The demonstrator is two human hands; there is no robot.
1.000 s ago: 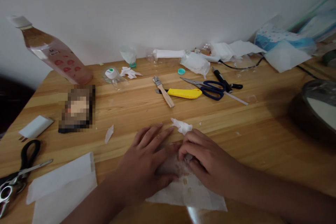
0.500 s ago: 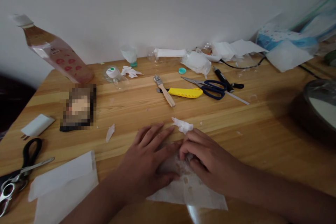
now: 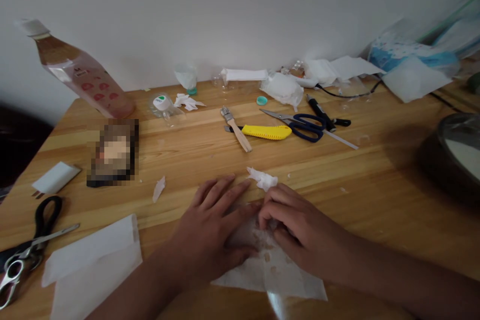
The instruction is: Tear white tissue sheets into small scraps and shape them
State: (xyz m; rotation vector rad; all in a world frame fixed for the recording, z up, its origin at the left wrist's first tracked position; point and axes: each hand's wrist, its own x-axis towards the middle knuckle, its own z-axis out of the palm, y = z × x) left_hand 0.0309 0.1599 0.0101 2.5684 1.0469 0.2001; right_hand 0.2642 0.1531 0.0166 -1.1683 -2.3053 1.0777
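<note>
On the wooden table lies a thin translucent white sheet (image 3: 270, 275) with several small brownish patches showing on it. My left hand (image 3: 213, 225) rests flat on its left part, fingers spread and thumb apart. Over the sheet's upper right, my right hand (image 3: 296, 225) is closed with curled fingers pressed together; what its fingertips hold, if anything, is hidden. Just beyond my right knuckles is a crumpled white scrap (image 3: 262, 178). A shiny curved clear piece (image 3: 276, 305) sticks out at the sheet's near edge.
Farther back lie a flat brush (image 3: 236, 130), a yellow utility knife (image 3: 266, 132), blue-handled scissors (image 3: 300, 122) and a black pen-like tool (image 3: 318, 112). On the left are a bottle (image 3: 86, 77), white sheets (image 3: 93, 260) and black-handled scissors (image 3: 41, 237). A dark pot (image 3: 435, 155) stands right.
The whole view has shifted slightly, so things appear a little farther right. Both hands keep nearly the same pose on the sheet.
</note>
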